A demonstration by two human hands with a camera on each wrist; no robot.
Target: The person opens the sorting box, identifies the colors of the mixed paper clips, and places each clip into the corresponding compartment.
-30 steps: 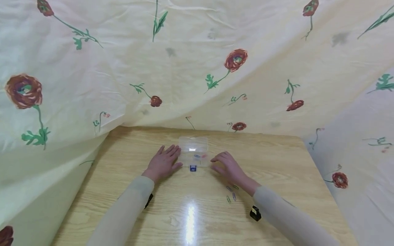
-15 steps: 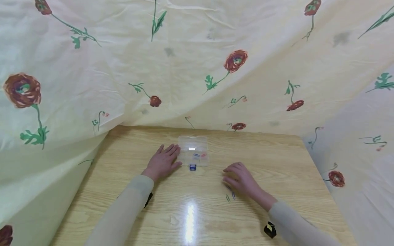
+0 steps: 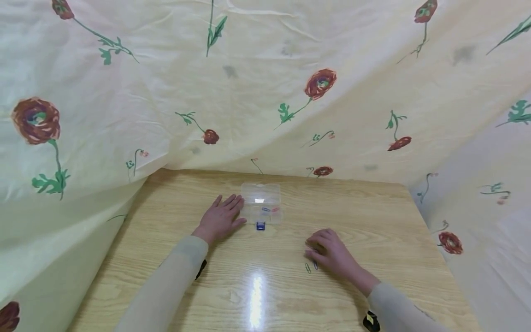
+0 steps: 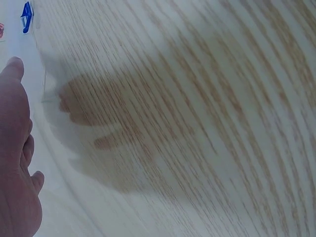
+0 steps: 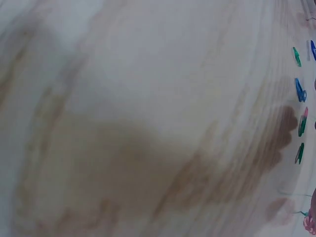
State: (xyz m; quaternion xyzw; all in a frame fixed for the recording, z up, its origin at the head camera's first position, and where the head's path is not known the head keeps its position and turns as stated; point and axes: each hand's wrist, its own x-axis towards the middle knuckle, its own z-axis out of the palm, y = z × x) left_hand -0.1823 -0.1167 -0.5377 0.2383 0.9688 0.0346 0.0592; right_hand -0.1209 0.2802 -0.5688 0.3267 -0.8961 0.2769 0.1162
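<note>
Nearest of all, behind the hands, the left sleeve (image 3: 162, 290) and the right sleeve (image 3: 398, 304) reached in over the wooden table (image 3: 224, 295), with a small black gadget (image 3: 371, 321) at the right cuff. A streak of light (image 3: 256, 302) shone on the wood between the sleeves, on the near side of both hands.

A green paper clip (image 3: 308, 268) lay just on the near side of the right hand (image 3: 333, 252), and a purple paper clip (image 3: 315, 266) lay right beside it, partly hidden by that hand. The right hand was low over the spot, its fingers bent toward the thumb; whether they pinched a clip could not be told. The right wrist view showed more clips in a row, among them a bright green clip (image 5: 296, 57) and a bent blue clip (image 5: 300, 90).

Farther off, to the left, the left hand (image 3: 221, 220) lay flat, its fingers straight and a little spread, holding nothing. Its thumb and fingertips were at the left edge of a clear box (image 3: 251, 216), touching it or nearly so. The box sat between the hands, nearer the left one, with a blue catch (image 3: 260, 226) on its near edge. Inside lay a small blue clip (image 3: 266, 210) and, closer to the right hand, a pink clip (image 3: 275, 210). The lid (image 3: 260, 191) stood open beyond them, and past both hands hung a flowered cloth (image 3: 240, 101)
</note>
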